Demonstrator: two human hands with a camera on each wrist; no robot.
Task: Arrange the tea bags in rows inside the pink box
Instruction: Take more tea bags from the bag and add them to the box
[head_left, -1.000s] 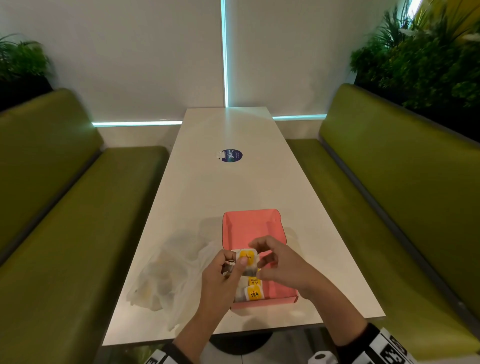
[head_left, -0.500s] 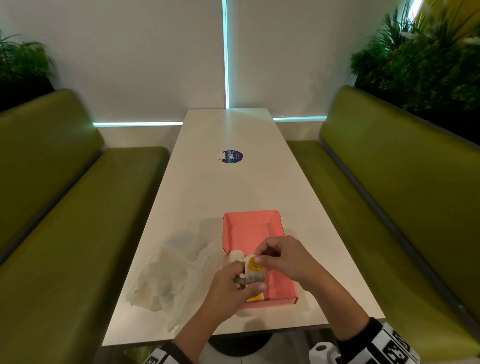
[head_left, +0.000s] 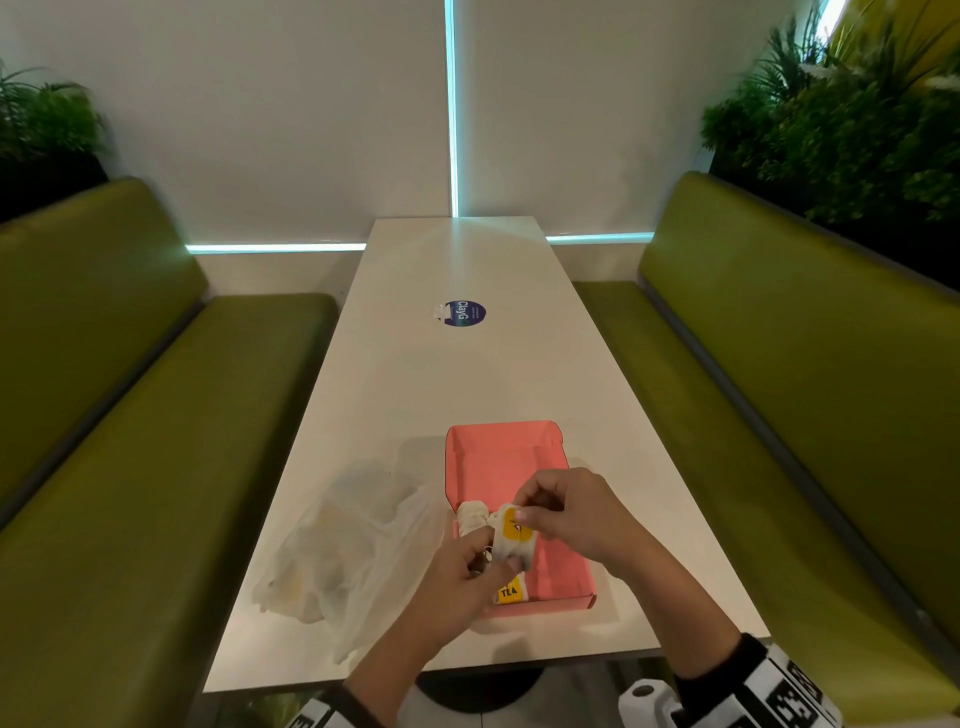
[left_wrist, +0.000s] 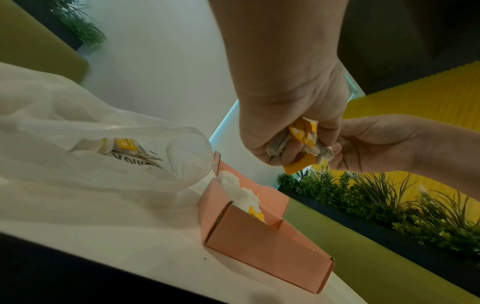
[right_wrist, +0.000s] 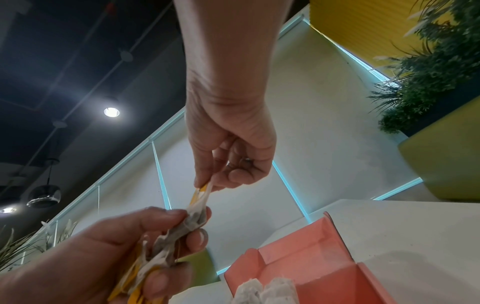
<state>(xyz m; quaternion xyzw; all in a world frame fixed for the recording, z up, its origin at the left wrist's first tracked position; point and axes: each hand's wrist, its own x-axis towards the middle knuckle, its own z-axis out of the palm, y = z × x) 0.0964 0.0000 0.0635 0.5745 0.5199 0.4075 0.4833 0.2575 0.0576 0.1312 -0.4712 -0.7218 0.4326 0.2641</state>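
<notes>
A: Nearest the camera, what are the two hands doing?

B: The left hand (head_left: 467, 564) is gripping a small bunch of tea bags (right_wrist: 166, 244), its fingers (right_wrist: 197, 239) curling round the crumpled paper and yellow tags. The right hand (head_left: 574, 514) is pinching the top of one tea bag (head_left: 511, 535) between thumb and fingertip, just above the left.

A: And where is that happening?

B: Over the near left part of the pink box (head_left: 506, 460), which is sitting open on the white tabletop (head_left: 467, 374). More tea bags are lying inside along its left wall: a white one (head_left: 471, 515) towards the middle and a yellow-tagged one reading TEA (head_left: 508, 592) at the near end.

A: Anything beside the box?

B: A clear plastic bag (head_left: 343, 545) is lying just left of it, holding more yellow-tagged tea bags (left_wrist: 122, 149).

A: Farther back?

B: A round dark sticker (head_left: 464, 313) is showing mid-tabletop, with green benches (head_left: 156, 415) flanking both sides and plants (head_left: 852, 119) standing behind them
</notes>
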